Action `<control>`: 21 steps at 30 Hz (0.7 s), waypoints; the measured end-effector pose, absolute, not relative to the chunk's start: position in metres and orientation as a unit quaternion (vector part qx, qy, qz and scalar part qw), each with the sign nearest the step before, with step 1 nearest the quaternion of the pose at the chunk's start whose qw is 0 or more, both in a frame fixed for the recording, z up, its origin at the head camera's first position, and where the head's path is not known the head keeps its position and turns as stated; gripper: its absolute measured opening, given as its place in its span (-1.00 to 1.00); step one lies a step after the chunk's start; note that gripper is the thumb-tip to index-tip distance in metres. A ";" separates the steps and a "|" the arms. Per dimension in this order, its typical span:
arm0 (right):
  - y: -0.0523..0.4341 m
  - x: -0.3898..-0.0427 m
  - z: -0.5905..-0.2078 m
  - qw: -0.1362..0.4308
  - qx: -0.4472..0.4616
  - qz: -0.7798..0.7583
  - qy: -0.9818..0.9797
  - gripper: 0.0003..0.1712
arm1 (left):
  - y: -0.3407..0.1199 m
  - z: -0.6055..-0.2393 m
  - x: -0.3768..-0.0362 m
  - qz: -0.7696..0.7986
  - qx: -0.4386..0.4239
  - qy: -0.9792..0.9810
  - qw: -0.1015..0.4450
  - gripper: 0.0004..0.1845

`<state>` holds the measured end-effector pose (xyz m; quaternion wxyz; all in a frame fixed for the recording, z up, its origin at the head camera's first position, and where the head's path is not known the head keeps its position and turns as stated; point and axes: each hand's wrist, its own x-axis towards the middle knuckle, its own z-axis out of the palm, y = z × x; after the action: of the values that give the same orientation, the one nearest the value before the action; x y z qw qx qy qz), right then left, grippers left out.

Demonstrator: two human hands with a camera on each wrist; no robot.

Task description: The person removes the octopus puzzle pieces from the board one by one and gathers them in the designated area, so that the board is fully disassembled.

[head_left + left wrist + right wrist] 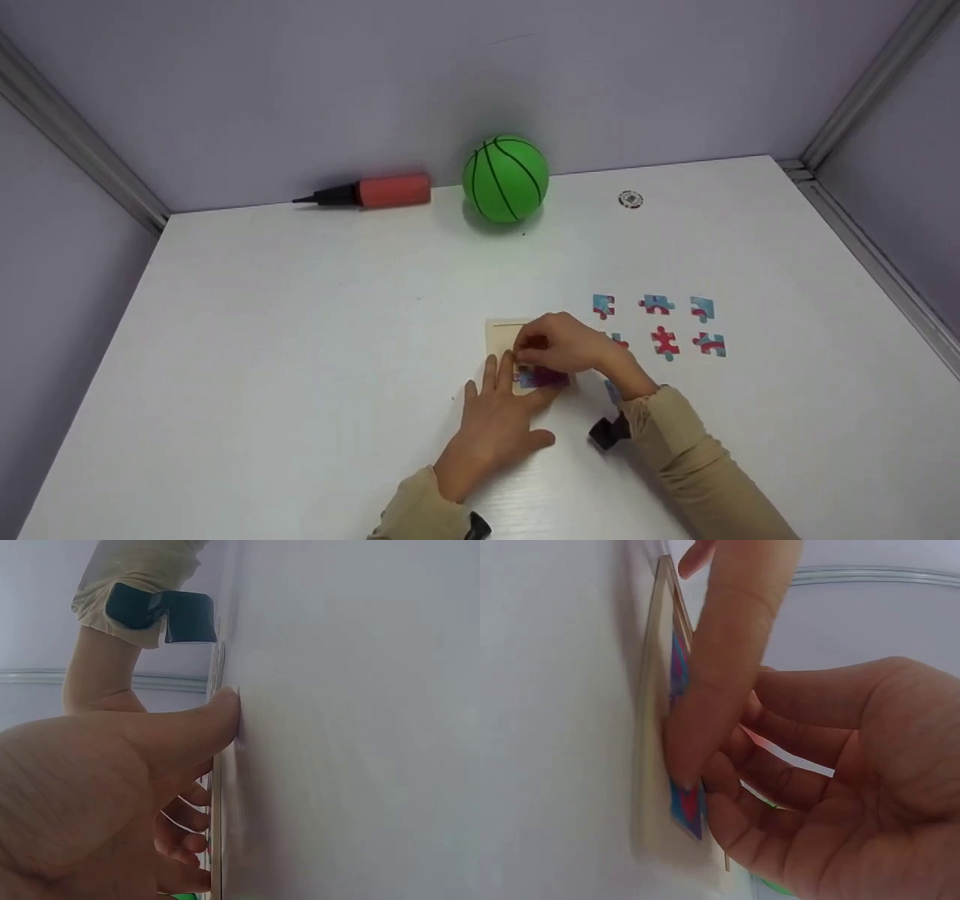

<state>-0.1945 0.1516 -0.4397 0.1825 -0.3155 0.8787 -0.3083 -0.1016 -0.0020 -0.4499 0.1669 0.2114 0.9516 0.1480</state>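
A pale wooden puzzle board (499, 337) lies flat under both hands, with blue, pink and purple jigsaw pieces (544, 377) in its lower part. Fingers spread, my left hand (499, 424) rests along the board's left and near sides; its index finger (731, 660) presses at the near edge in the right wrist view. My right hand (566, 345) arches over the board from the right, fingers curled and fingertips down by the left hand's middle fingers. Beside them shows a blue-and-red piece (688, 810). I cannot tell whether the right fingertips pinch a piece.
Loose jigsaw pieces (664, 341) lie in rows right of the board, some partly behind the right arm. A green ball (506, 180), a red and black hand pump (394, 190) and a poker chip (631, 199) are at the back. Walls enclose the white table (300, 337).
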 end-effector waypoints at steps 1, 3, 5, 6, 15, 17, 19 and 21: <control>0.151 -0.194 -0.441 0.185 -0.312 -0.306 0.880 -0.86 | -0.002 -0.450 -0.101 0.152 0.210 0.951 0.166 -0.34; 0.150 -0.194 -0.442 0.187 -0.307 -0.304 0.882 -0.88 | -0.002 -0.450 -0.100 0.157 0.207 0.951 0.165 -0.34; 0.150 -0.193 -0.442 0.187 -0.306 -0.303 0.883 -0.88 | -0.003 -0.450 -0.100 0.157 0.206 0.952 0.165 -0.34; 0.149 -0.192 -0.442 0.187 -0.304 -0.304 0.883 -0.88 | -0.003 -0.450 -0.100 0.155 0.205 0.952 0.167 -0.33; 0.144 -0.188 -0.444 0.182 -0.296 -0.292 0.891 -0.95 | -0.003 -0.448 -0.099 0.143 0.202 0.955 0.164 -0.34; 0.143 -0.188 -0.444 0.178 -0.302 -0.293 0.890 -0.93 | -0.003 -0.448 -0.099 0.145 0.202 0.955 0.164 -0.34; 0.143 -0.188 -0.444 0.177 -0.306 -0.299 0.886 -0.93 | -0.003 -0.448 -0.099 0.144 0.202 0.955 0.161 -0.34; 0.144 -0.188 -0.444 0.177 -0.311 -0.305 0.883 -0.92 | -0.004 -0.448 -0.100 0.143 0.202 0.955 0.162 -0.34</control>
<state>-0.1881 0.1438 -0.4439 0.1767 -0.3105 0.8827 -0.3053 -0.0997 -0.0036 -0.4479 0.1621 0.2022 0.9552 0.1432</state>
